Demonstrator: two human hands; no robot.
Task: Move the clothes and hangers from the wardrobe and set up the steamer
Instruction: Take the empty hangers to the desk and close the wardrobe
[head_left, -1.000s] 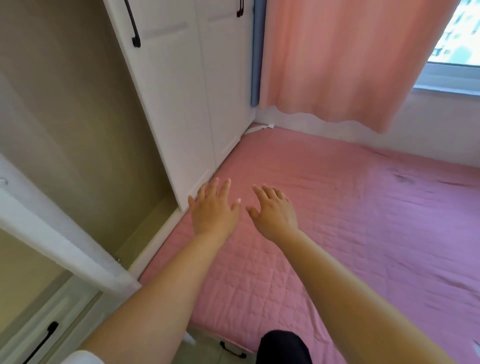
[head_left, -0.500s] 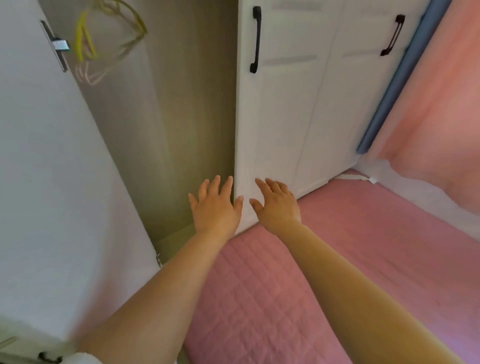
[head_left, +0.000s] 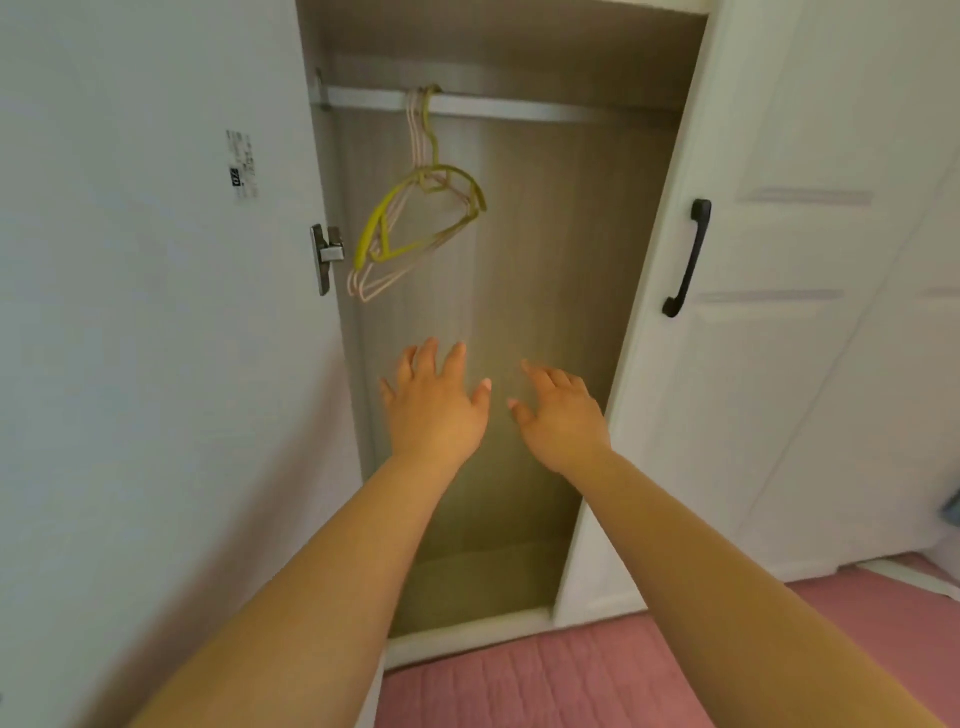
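Yellow and pink hangers hang bunched on the wardrobe rail, nothing else inside.
Best lift them by the hooks together, straight up off the rail. Left hand and right hand hover below, fingers spread, released, touching nothing.

Door label print too small to read; hangers blurred, count unclear; wardrobe top cut off.
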